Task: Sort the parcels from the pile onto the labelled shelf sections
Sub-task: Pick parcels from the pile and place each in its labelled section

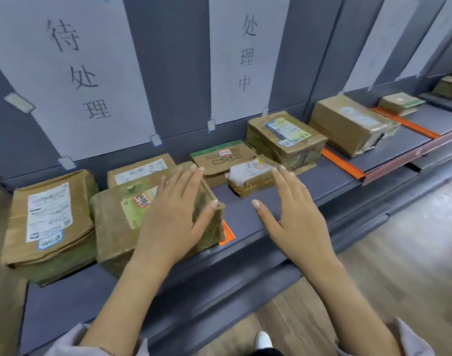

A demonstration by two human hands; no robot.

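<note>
As the left hand (173,217) lies flat, fingers spread, on a parcel (117,217) overlapping the orange divider (228,233), the right hand (294,217), equally spread, holds nothing just right of it.

On my feed, a wood-look plank floor (399,265) fills the lower right, its pale brown boards running off at a slant with lighter streaks across them. Near the bottom edge of my view a white shoe (264,340) stands on those boards, toe pointing up the picture. Just under it is a dark patch (270,353), possibly a trouser leg; it's too cropped to tell. A pale grey-lilac left sleeve (65,343) and right sleeve (409,339) sit in the bottom corners.
</note>
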